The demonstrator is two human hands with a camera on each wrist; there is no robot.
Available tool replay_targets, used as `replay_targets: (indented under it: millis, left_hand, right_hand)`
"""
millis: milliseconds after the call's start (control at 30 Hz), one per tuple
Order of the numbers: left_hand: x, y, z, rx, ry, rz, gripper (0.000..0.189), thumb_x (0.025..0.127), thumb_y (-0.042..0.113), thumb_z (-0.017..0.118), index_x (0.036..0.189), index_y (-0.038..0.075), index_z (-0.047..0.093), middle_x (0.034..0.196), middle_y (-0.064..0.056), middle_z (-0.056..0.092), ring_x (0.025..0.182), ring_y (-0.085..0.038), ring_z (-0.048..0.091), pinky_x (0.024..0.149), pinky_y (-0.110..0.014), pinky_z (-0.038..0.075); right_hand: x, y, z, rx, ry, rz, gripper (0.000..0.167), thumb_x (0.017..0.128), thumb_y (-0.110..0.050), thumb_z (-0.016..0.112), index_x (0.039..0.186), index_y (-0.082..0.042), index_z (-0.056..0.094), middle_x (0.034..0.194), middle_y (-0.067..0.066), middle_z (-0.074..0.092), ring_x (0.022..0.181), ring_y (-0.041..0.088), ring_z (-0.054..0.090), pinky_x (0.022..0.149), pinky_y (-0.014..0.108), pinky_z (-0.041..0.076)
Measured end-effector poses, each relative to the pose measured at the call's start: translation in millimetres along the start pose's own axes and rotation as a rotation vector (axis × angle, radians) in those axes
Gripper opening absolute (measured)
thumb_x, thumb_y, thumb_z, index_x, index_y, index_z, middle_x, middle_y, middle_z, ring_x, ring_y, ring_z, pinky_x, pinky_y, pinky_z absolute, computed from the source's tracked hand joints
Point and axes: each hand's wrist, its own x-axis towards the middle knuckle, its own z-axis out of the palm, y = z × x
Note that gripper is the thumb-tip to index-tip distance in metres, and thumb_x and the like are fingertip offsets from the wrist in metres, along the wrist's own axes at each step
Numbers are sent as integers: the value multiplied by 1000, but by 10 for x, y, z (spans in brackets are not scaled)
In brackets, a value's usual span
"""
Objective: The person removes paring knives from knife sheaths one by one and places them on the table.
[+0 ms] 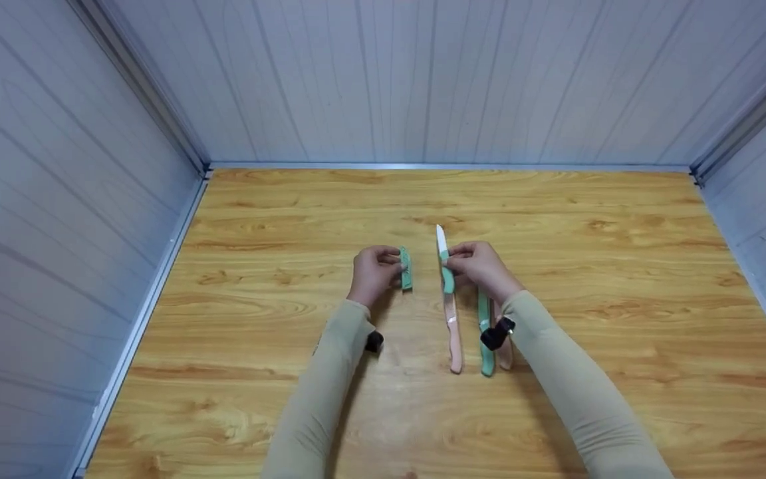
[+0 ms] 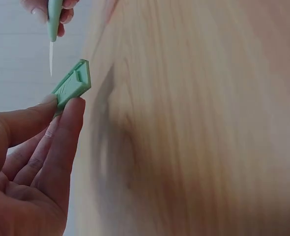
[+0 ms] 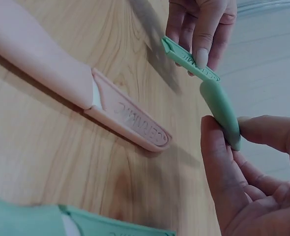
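A: L hand [image 1: 372, 273] status?
B: Pinching green cover [image 1: 406, 268] abv table [image 1: 210, 332]; lettering hard to read.
A: R hand [image 1: 486, 268]?
B: Grips green knife [image 1: 449, 283], white blade [image 1: 441, 238] bare, apart from cover.
A: Rest?
B: Pink knife [image 1: 455, 346] + 2nd green knife [image 1: 487, 359] on table, sheathed, nr R hand. 2nd pink knife [image 1: 505, 357] mostly hidden by R arm + wrist cam [image 1: 497, 332]; can't tell if sheathed.
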Motion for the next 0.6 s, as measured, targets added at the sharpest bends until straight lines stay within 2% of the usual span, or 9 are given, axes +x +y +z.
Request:
replay_targets:
  millis: [100, 233, 400, 600]
  left_hand:
    - [67, -6, 10, -3, 3, -10, 21, 86, -3, 68, 106, -1, 67, 94, -12, 66, 78, -21, 67, 63, -33, 57]
    - [136, 5, 18, 9, 14, -25, 19, 85, -3, 68, 104, -1, 68, 92, -11, 66, 77, -21, 67, 61, -32, 57]
    - [173, 21, 14, 11, 16, -49, 21, 86, -3, 67, 107, -2, 67, 92, -13, 67, 78, -25, 68, 62, -33, 57]
    - [206, 39, 25, 48, 12, -58, 21, 88, -2, 64, 108, -2, 68, 92, -13, 67, 76, -23, 67, 62, -35, 57]
  right_hand:
    - [55, -19, 24, 17, 24, 56, 29, 91, -13, 64, 118, -1, 60, 99, 11, 67, 77, 19, 66, 77, 42, 54]
    - [141, -20, 53, 51, 19, 84, 31, 91, -9, 63, 120, 1, 58, 104, 14, 65, 79, 19, 66, 72, 35, 56]
    - [213, -19, 98, 67, 10, 65, 32, 90, -5, 61, 121, 5, 57, 107, 16, 63, 87, 20, 64, 74, 33, 56]
    - [259, -29, 166, 60, 20, 54, 33, 90, -4, 61, 121, 6, 57, 106, 17, 63, 85, 21, 64, 73, 33, 56]
